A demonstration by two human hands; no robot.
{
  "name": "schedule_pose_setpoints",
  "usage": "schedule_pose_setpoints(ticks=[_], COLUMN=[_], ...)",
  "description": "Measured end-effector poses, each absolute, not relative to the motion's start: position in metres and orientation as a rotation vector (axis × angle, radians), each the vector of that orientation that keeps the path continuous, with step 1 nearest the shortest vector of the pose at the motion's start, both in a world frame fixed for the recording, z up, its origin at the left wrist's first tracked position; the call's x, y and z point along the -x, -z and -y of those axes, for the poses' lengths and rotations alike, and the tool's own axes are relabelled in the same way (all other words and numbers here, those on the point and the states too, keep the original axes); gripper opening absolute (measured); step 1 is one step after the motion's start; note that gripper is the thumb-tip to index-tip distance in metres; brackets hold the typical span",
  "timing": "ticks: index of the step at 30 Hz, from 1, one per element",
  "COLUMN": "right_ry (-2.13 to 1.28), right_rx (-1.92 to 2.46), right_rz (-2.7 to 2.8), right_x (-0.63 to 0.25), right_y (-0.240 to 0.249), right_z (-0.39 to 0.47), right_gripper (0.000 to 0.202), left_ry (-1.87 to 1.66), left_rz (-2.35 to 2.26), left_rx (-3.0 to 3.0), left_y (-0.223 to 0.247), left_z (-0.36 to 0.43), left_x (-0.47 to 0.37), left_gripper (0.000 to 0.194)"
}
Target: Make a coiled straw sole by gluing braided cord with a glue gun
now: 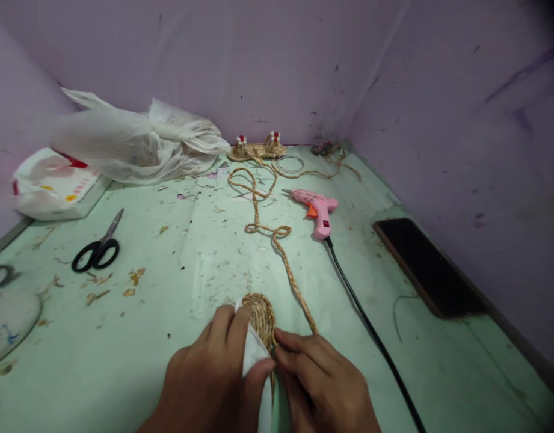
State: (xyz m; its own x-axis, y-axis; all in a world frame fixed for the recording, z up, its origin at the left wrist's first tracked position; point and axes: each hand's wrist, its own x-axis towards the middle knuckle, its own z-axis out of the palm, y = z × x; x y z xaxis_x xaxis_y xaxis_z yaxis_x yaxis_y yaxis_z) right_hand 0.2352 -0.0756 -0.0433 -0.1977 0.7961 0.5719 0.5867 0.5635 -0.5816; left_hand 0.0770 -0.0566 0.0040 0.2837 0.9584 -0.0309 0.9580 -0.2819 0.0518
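Evidently both hands were busy at the near edge of the bench (136, 337). The left hand (213, 361) was closed around a flat oval coil (260, 316) of straw-coloured braid and the white backing (254, 350) against it, with the thumb on the near side. The right hand (324, 376) had its fingertips drawn narrowly together, gripping the braid at the coil's right edge. From behind that hand, the braided cord (292, 276) ran away over the bench into loose loops, near a beaded woven piece (257, 151) by the wall. Right of the cord lay a pink glue gun (319, 210), its black cable (369, 319) trailing towards the viewer, and farther right a dark phone (425, 261). Black-handled scissors (100, 245) lay well to the left.
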Motion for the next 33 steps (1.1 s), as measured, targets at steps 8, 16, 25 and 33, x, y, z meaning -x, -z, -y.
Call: schedule_pose_setpoints(ticks=[8,16,25,33], right_ry=[-0.185,-0.174,-0.442,-0.632], right_rx=[1.259,1.36,1.226,1.135], right_rz=[2.184,2.29,2.428,2.52], right_x=[-0.237,-0.233,-0.226,-0.238], right_y=[0.032,0.034,0.001,-0.012], right_z=[0.08,0.086,0.052,0.033], right_gripper=[0.043,0.051,0.055,0.075], left_ry=[-0.329,-0.692,0.423,-0.883], left_rz=[-1.456,-2.006,-2.061,-1.809], left_rx=[-2.387,-2.696,-2.662,-2.881], left_y=[-0.001,-0.035,-0.032,-0.006], left_z=[0.046,0.008,-0.009,-0.008], left_x=[-0.041,-0.024,-0.012,0.022], left_gripper=[0.043,0.022,0.039,0.033])
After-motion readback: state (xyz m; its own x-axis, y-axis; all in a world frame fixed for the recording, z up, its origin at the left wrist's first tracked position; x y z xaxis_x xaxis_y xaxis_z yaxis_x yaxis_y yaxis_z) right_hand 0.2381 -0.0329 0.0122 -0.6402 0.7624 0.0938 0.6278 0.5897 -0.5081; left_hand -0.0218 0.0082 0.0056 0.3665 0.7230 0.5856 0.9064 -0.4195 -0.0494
